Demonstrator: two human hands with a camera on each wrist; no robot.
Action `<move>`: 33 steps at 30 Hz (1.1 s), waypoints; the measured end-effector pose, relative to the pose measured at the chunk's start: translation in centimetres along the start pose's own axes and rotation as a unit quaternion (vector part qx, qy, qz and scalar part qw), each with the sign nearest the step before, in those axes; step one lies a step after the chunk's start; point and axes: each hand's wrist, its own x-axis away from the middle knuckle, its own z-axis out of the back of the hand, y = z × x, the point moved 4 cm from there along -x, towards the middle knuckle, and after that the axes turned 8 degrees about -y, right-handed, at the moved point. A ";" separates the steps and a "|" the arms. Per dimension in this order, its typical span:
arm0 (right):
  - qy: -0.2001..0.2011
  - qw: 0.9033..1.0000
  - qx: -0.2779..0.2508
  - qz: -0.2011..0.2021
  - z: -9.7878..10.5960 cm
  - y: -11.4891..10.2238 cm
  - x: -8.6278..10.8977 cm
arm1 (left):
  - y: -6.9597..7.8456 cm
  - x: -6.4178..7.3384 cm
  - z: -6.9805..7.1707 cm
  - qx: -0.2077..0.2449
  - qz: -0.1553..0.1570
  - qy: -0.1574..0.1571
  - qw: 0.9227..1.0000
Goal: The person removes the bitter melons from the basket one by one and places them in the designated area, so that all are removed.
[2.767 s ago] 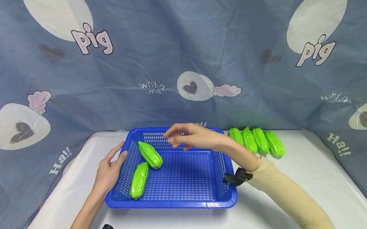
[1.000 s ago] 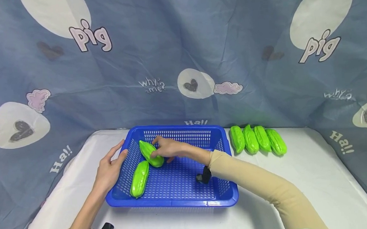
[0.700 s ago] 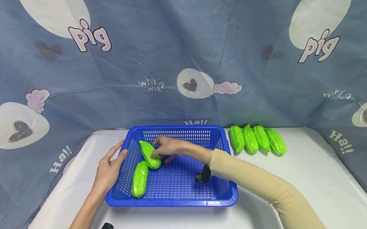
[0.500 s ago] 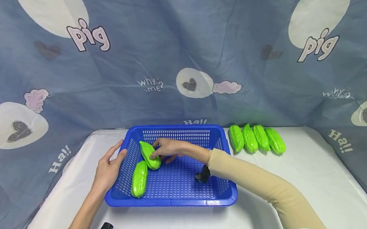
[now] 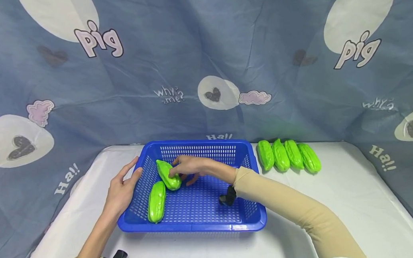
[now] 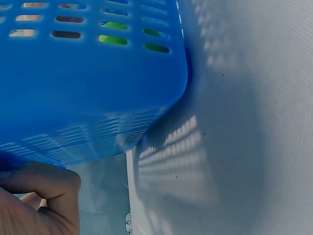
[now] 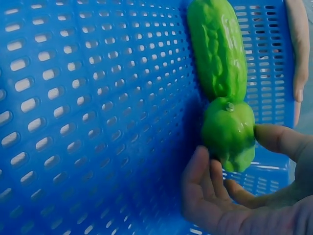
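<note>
Toward ten o'clock inside the blue perforated plastic basket [image 5: 195,228], a glossy, bumpy bright-green gourd [image 5: 165,174] points its tip at eleven, its long axis running down to five. The bare right hand [image 5: 191,166] pinches it from either side, thumb and fingers apart by its width; how firmly is hard to tell. The bare left hand [image 5: 121,191] grips the rim near ten. A matching green gourd [image 5: 156,202] lies at eight, axis one to seven; a row of four green gourds [image 5: 281,155] sits outside, between two and three. Backdrop cloth [image 5: 144,61] lettering reads "pig", "why me?" and "Ha!!".
</note>
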 end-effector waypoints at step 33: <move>-0.026 0.996 -0.052 0.068 1.9 -2.2 3.1 | 0.0 0.0 0.0 0.002 0.009 -0.002 1.000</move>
